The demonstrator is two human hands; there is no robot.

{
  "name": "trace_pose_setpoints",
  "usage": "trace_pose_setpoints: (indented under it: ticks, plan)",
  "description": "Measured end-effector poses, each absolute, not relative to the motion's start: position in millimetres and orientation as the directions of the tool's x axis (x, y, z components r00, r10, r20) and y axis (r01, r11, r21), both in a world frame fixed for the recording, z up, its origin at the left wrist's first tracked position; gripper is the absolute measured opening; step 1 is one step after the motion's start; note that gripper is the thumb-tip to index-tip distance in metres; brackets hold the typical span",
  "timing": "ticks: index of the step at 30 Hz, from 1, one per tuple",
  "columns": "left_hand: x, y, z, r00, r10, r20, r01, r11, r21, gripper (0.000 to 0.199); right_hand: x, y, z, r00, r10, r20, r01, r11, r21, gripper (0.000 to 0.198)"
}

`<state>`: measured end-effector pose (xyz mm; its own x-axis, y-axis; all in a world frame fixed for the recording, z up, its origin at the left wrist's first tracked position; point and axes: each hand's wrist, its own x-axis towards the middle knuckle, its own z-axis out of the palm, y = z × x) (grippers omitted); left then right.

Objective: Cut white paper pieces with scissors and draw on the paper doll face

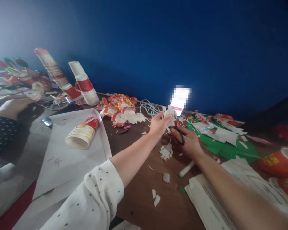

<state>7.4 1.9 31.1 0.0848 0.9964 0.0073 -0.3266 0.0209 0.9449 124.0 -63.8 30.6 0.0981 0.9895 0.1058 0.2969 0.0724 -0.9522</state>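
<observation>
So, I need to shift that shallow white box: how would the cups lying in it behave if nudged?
The cups would probably roll in a curve, since they lie sideways and taper. Thin rims suggest paper, so likely light and easily dented. Being nested, they may slip apart if only one is gripped.

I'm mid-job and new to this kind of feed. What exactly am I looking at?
There is no machine here: these are a person's two bare hands, seen by one camera worn on the head. The left hand holds a white paper piece; the right hand holds scissors against it. On the brown table lie paper scraps, a pile of red and white cutouts, a marker and a green sheet strewn with paper pieces. To the left, a stack of paper cups lies on a white tray. A lit screen shows beyond the hands. The dark dotted sleeve at the far left belongs to someone else.
</observation>
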Motion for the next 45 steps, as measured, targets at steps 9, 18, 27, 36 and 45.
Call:
trace_pose_setpoints:
  ticks: [9,18,27,36,45]
  plan:
    - [7.1,3.2,30.8,0.093,0.996,-0.013,-0.32,0.042,0.947,0.023,122.7,-64.6,34.4,0.095,0.987,0.13,0.332,0.092,-0.939,0.039]
    - [5.8,2.9,28.9,0.142,0.99,0.0,-0.264,0.038,0.964,0.027,125.9,-63.4,28.8,0.078,0.992,0.095,0.289,0.069,-0.955,0.041]
    - [4.2,2.8,28.5,0.162,0.987,0.001,-0.208,0.033,0.978,0.028,126.7,-64.0,30.7,0.077,0.99,0.117,0.298,0.089,-0.95,0.04]
    - [3.6,1.8,33.9,0.18,0.983,-0.021,-0.258,0.068,0.964,0.027,129.2,-63.1,29.6,0.085,0.99,0.113,0.296,0.083,-0.951,0.041]
    - [1.8,3.9,33.6,0.201,0.98,-0.006,-0.268,0.061,0.962,0.025,131.8,-61.9,28.9,0.077,0.99,0.12,0.313,0.09,-0.945,0.042]
